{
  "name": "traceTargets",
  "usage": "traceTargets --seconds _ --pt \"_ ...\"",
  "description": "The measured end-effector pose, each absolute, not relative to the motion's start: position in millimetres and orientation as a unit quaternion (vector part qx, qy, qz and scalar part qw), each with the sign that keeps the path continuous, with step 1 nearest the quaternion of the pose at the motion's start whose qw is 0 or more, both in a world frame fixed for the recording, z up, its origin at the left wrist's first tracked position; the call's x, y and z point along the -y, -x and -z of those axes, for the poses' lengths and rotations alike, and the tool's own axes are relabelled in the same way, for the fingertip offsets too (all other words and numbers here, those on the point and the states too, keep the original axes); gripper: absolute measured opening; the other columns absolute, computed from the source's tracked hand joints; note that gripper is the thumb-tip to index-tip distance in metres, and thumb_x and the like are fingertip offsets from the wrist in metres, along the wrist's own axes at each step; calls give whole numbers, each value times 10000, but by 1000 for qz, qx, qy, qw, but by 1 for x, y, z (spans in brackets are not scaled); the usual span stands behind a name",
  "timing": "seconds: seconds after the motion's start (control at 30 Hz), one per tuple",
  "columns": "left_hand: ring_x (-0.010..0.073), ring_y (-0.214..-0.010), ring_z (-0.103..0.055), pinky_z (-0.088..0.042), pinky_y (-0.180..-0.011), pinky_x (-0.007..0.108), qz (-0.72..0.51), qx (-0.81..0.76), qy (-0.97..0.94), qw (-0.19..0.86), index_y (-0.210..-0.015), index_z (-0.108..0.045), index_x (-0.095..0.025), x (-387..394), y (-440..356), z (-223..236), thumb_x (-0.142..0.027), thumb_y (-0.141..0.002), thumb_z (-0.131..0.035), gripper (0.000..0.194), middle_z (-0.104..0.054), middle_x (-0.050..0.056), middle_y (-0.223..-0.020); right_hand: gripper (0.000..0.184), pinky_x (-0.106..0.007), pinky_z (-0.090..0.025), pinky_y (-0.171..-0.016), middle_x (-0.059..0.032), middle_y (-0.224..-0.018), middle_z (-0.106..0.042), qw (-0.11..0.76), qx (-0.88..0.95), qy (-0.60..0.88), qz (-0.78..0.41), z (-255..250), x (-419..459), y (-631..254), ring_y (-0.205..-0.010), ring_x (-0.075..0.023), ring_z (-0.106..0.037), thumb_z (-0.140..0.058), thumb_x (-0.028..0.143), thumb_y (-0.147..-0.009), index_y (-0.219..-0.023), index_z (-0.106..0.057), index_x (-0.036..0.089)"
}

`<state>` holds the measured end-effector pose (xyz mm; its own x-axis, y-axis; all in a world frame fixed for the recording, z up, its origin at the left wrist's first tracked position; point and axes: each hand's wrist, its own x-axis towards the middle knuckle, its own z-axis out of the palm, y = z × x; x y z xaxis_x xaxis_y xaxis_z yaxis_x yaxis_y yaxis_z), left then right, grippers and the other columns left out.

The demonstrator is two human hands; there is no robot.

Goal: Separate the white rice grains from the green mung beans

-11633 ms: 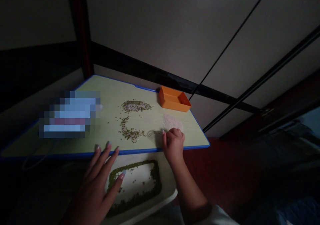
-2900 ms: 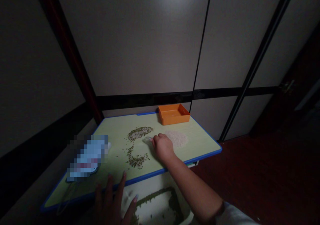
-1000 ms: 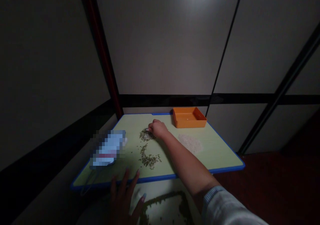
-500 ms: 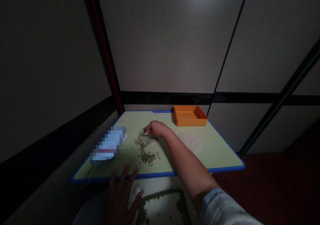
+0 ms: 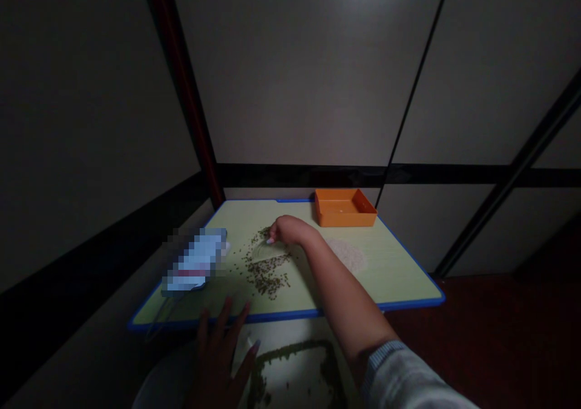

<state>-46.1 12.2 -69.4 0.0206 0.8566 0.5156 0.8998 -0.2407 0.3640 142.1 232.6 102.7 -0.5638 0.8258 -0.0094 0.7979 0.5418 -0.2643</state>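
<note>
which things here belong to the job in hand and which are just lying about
Likely in use:
clear, see-through object in the right hand
loose spread of green and white grains
rounded white grain heap
white container edged with green grains

Probably lying about:
orange rectangular open box
blurred blue object

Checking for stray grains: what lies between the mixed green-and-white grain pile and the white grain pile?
In the head view, the right forearm crosses above the tabletop, hiding part; the visible strip holds stray grains near the mixed pile.
</note>
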Motion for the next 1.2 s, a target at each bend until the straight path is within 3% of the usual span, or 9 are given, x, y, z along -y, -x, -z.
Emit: traceTargets --seconds 0.2,0.33,0.6,0.87,1.03,1.2 --pt "338 -1589 -53 -232 -1223 688 333 606 722 23 -1479 -423 -350 -12 49 68 -365 -920 -500 564 -300 55 -1674 230 -214 -444 -710 -91 -1043 -782 90 830 544 -85 -104 -252 -173 -923 -181 -688 -682 378 -911 -1042 -801 231" --pt "372 -1586 -27 -271 -1193 716 299 619 727 3 -1486 -397 -385 -14 58 70 -375 -897 -545 607 -284 42 -1681 236 -229 -466 -775 -98 -1127 -763 91 807 578 -77 -98 -260 -184 -1040 -206 -678 -661 347 -923 -1098 -787 252" --pt "344 -1591 19 -285 -1198 699 300 620 725 12 -1500 -371 -381 -14 56 71 -377 -920 -511 597 -265 45 -1687 226 -236 -492 -826 -101 -1135 -760 75 803 584 -94 -84 -264 -179 -1082 -209 -673 -675 325 -909 -1090 -795 259" --pt "354 -1589 -20 -283 -1202 685 309 624 718 1 -1477 -419 -373 -13 55 68 -383 -908 -529 579 -289 33 -1680 177 -186 -453 -668 -53 -967 -804 21 830 535 -155 -93 -257 -167 -836 -149 -710 -744 265 -837 -987 -826 221" --pt "371 -1586 -44 -269 -1197 708 310 625 717 -12 -1472 -429 -369 -12 54 65 -387 -896 -544 588 -305 50 -1672 86 -170 -421 -620 -32 -854 -801 -12 845 493 -206 -96 -253 -166 -734 -117 -670 -789 231 -788 -847 -835 187" --pt "360 -1588 -18 -240 -1214 695 315 626 714 -19 -1465 -445 -362 -12 53 62 -389 -904 -528 568 -308 48 -1670 117 -164 -404 -615 9 -780 -775 -11 856 455 -246 -93 -252 -165 -673 -91 -605 -799 214 -763 -869 -833 179"
